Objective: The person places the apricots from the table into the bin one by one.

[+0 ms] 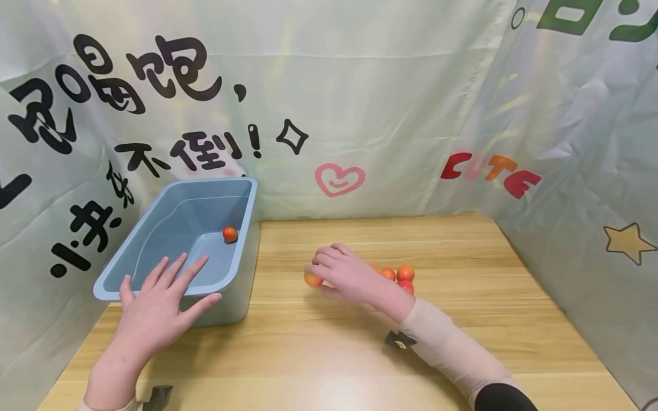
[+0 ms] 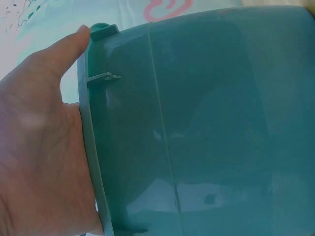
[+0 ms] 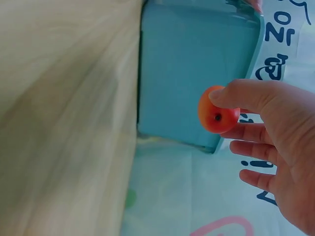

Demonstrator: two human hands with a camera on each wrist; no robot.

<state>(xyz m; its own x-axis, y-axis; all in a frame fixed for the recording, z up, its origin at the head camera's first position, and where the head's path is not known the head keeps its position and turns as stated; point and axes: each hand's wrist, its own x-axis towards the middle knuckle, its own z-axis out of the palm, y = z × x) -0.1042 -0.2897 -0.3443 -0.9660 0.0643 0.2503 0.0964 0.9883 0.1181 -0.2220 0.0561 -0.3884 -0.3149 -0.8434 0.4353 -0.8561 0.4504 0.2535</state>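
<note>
My right hand (image 1: 349, 277) pinches an orange-red cherry tomato (image 1: 312, 279) between thumb and fingers, over the middle of the table. The right wrist view shows the dark stem scar of this tomato, with the ring and little fingers held apart from it. Behind that hand lie several more cherry tomatoes (image 1: 405, 272), partly hidden by the wrist. On the left stands a blue plastic bin (image 1: 226, 308) with one cherry tomato (image 1: 229, 234) on its floor. My left hand (image 1: 156, 311) lies across the bin's near rim, fingers spread and straight over the inside.
The wooden table (image 1: 462, 251) runs back to a printed cloth (image 1: 401, 114) hanging behind and at both sides. The bin's left side and back come close to the cloth. Dark straps (image 1: 400, 340) show at the wrists.
</note>
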